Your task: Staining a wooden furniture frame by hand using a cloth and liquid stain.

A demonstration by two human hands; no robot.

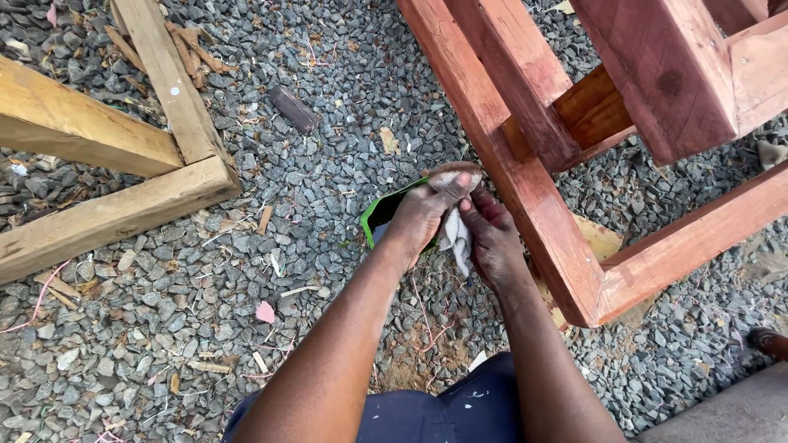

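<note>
**woodnewb:** Going by the head view, which is the only one: what step is this? Both hands sit right up against the red frame [525,197], on its near side.

**stainguy:** Looks to me like loading or wringing the rag before a wipe. The left hand [423,215] is curled shut around a rag [454,234], with a stained, brownish wad of it poking out at the top, almost touching the frame's long rail. The right hand [492,238] pinches the pale tail of the same rag hanging below. So neither hand is spread; both are closed on cloth.

**woodnewb:** And the green thing?

**stainguy:** Green container [382,215] just behind the left hand, on the side away from the frame, lying on the gravel [205,312]. Can't tell what's in it, it's mostly hidden.

**woodnewb:** The pale wood?

**stainguy:** Bare frame [107,180], well apart from the red one, far left. No colour on it.

**woodnewb:** What would the next move need?

**stainguy:** My guess: bunch the rag into a firm pad, then press it flat to the rail and follow the grain. The rail's lower corner by the right wrist looks awkward to get at.
</note>
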